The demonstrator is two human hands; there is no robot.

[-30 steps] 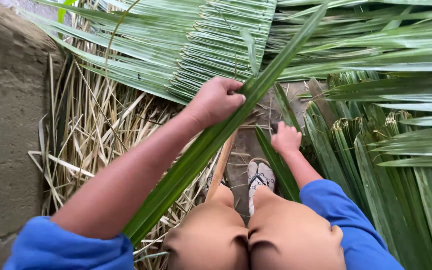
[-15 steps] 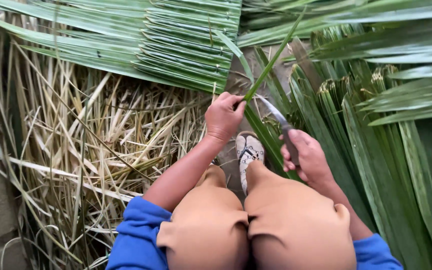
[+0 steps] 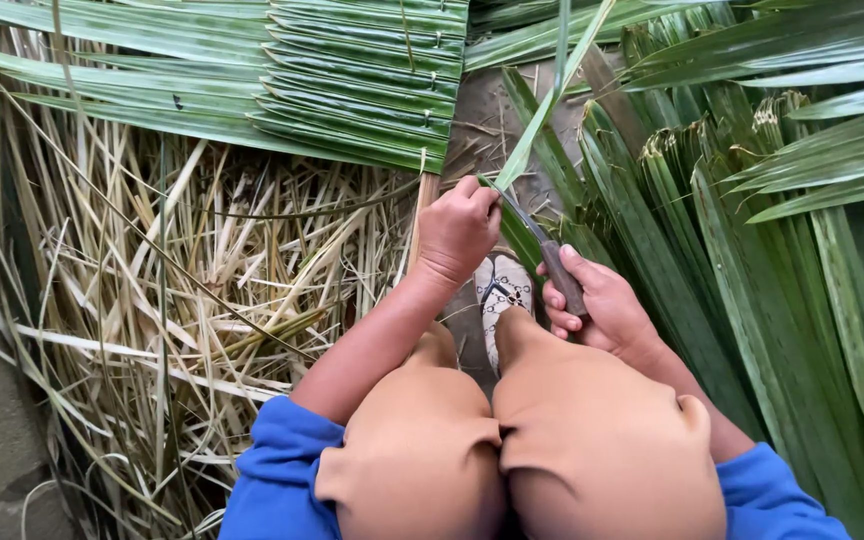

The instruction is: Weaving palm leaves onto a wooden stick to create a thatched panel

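- A big pile of dry straw (image 3: pixel 182 300) covers the ground on the left. The stalks are pale yellow and lie every which way.
- A heap of long green palm leaves (image 3: pixel 752 250) fills the right side. They lie side by side, and some are folded at the top end.
- A woven leaf mat (image 3: pixel 352 80) lies across the top. Its green strips are stacked close in neat rows, and its lower edge rests over the straw.
- The person sits low, with two bare knees (image 3: pixel 512 450) close together in the middle at the bottom. Blue sleeves (image 3: pixel 272 480) show on both arms.
- The left hand (image 3: pixel 459 228) is closed tight around a thin green leaf strip (image 3: pixel 542 110). The strip goes up from the fist, leaning a little to the right, and runs off the top edge. It is just above the shoe and between the mat and the heap of green leaves.
- The right hand (image 3: pixel 597 305) is wrapped around the dark handle of a knife (image 3: pixel 542 250). The hand sits just beside the right knee.
- The knife's thin blade points up and to the left. Its tip reaches the leaf strip right by the left fist.
- A white shoe (image 3: pixel 505 295) with dark marks peeks out between the two hands, on a bare patch of ground.
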